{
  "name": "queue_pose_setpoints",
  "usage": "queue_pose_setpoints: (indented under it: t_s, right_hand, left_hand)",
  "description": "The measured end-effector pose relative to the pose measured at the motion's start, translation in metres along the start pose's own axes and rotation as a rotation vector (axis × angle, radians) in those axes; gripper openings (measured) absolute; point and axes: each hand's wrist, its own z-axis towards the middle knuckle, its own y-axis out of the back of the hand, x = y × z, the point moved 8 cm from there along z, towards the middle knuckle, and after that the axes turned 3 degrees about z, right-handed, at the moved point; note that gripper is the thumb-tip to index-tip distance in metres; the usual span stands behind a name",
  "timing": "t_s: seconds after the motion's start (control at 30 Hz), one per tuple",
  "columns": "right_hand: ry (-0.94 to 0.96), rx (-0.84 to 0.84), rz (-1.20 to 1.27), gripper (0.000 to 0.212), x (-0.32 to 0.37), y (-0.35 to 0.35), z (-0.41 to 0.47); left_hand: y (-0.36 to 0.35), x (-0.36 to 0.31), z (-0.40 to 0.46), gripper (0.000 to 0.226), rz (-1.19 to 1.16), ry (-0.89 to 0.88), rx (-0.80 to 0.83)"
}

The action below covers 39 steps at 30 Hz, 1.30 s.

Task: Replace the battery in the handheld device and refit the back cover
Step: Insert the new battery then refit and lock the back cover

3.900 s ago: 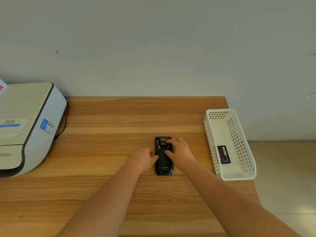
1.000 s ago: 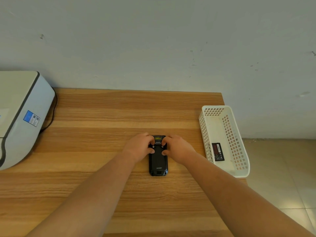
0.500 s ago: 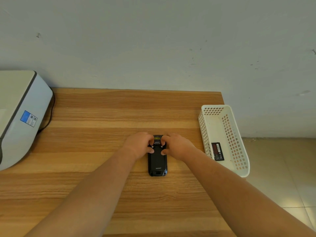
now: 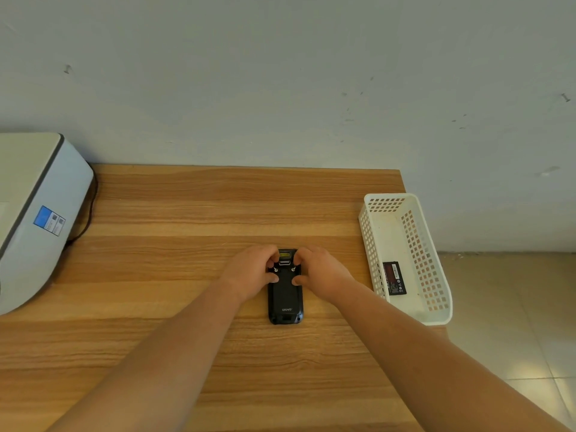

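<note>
A black handheld device (image 4: 285,299) lies face down on the wooden table (image 4: 187,213), its back cover in place and two small metal latches showing near its top end. My left hand (image 4: 249,272) grips the device's upper left side, thumb on the cover and fingertips at the left latch. My right hand (image 4: 321,272) mirrors it on the upper right side, thumb on the cover, fingers curled at the right latch. A black battery (image 4: 394,278) lies inside the white basket (image 4: 436,307) to the right.
A white and grey printer (image 4: 34,219) with a dark cable fills the table's left end. The perforated basket stands at the table's right edge, beside the tiled floor (image 4: 514,322). A pale wall runs behind the table.
Since 3.9 s ago my left hand moved from the device's left side up to its top, and both hands now pinch at the latches. Over the last second they barely shift.
</note>
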Motion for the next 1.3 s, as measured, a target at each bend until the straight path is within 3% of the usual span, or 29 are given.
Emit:
queue_pose_setpoints:
  t_s: [0.13, 0.4, 0.8, 1.3]
  right_hand:
    - [0.024, -0.028, 0.066, 0.038, 0.001, 0.004, -0.004]
    - [0.071, -0.007, 0.021, 0.034, 0.007, 0.000, -0.001]
    - [0.078, 0.037, 0.036, 0.035, 0.008, -0.003, 0.005]
    - [0.079, 0.042, 0.026, 0.035, 0.011, -0.002, 0.005]
  left_hand:
    - [0.003, -0.003, -0.001, 0.041, 0.003, -0.036, -0.004]
    - [0.004, -0.015, 0.003, 0.039, 0.154, -0.120, 0.043]
    - [0.000, -0.015, 0.013, 0.032, 0.118, -0.081, 0.148]
    - [0.001, -0.016, 0.014, 0.034, 0.061, -0.020, 0.123]
